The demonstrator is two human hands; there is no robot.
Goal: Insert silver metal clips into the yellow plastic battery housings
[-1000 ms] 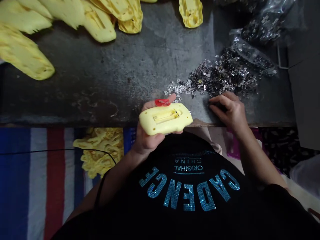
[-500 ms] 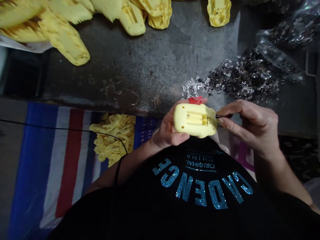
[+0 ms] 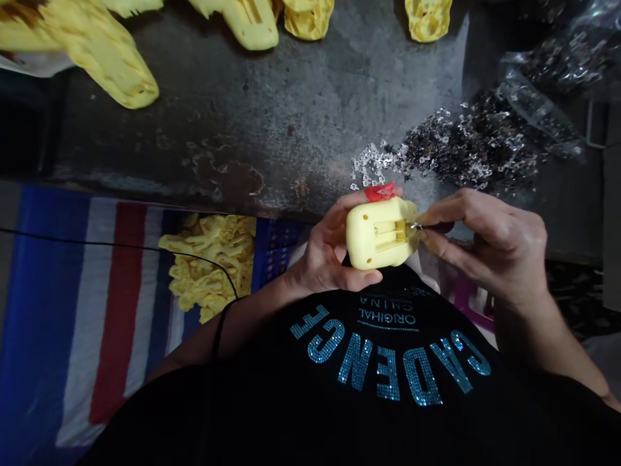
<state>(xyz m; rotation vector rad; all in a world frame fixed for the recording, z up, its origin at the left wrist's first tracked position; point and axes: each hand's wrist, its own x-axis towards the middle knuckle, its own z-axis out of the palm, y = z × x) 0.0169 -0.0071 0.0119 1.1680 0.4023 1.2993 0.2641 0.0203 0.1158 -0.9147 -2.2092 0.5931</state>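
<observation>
My left hand [image 3: 327, 252] is closed around a yellow plastic shell [image 3: 361, 239] with a battery compartment facing up. Red tape [image 3: 380, 192] wraps one of its fingers. My right hand [image 3: 485, 236] pinches a small metal contact piece [image 3: 416, 226] between thumb and forefinger, at the right end of the shell by the compartment. Whether the piece touches the plastic I cannot tell. Beyond the hands, a pile of small metal contact pieces [image 3: 466, 152] lies on the dark metal table [image 3: 291, 116].
Yellow shells [image 3: 107, 52] are heaped at the table's far left, with another shell [image 3: 427, 19] at the far edge. A clear plastic bag [image 3: 543, 103] lies at right. Below the table, a blue basket [image 3: 274, 249] stands by more yellow parts [image 3: 208, 259]; a black cord [image 3: 121, 247] crosses the left.
The shell has tilted and shifted slightly right in my left hand. My right hand's fingertips and the metal piece have moved slightly left, nearer the compartment. The whole view has shifted a little.
</observation>
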